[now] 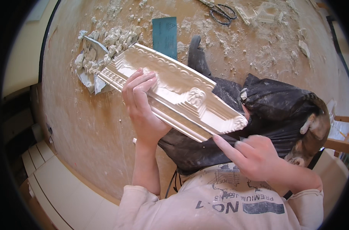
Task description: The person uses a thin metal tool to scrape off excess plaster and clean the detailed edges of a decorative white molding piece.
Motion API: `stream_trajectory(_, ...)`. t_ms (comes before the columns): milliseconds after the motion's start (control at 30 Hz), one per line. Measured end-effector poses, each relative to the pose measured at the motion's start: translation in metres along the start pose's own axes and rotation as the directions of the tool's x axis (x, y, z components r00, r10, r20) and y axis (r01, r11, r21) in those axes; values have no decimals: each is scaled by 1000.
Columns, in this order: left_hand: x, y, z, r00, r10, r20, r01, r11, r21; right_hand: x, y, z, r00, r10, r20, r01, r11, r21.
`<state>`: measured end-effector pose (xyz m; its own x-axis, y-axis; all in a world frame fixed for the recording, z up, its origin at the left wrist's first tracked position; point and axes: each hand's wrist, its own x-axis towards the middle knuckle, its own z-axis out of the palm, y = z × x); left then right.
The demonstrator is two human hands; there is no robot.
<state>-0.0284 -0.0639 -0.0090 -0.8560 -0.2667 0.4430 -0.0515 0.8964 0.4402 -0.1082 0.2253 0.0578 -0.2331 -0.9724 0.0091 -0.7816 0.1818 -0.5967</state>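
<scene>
My left hand holds a cream-white plaster cornice piece over my lap, fingers curled over its near edge and onto its face. The cornice lies tilted, its left end higher in the picture than its right. It carries stepped bands, a row of round ornaments, a dentil-like strip and a rosette block. A smooth brownish groove runs along its near side. My right hand has its index finger stretched out, the tip at the cornice's lower right corner. The other fingers are curled, and no object shows in them.
Plaster chunks lie with a torn bag on the dusty wooden surface. Beyond the cornice are a teal sandpaper sheet, dusty scissors and moulding fragments. A cat lies against my dark-trousered leg.
</scene>
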Motion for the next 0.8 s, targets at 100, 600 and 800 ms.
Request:
stream_trajectory(100,2,-1,4,1000,14,-13,-14,1000,-9,-18,-5,-11,997,45,66,-45,999,4)
stream_trajectory(600,2,-2,4,1000,19,-25,-19,1000,-5,1,0,12,999,32,-38,-31,999,26)
stream_trajectory(800,2,-2,3,1000,30,0,-30,1000,-1,-27,-6,-8,996,53,76,-53,999,7)
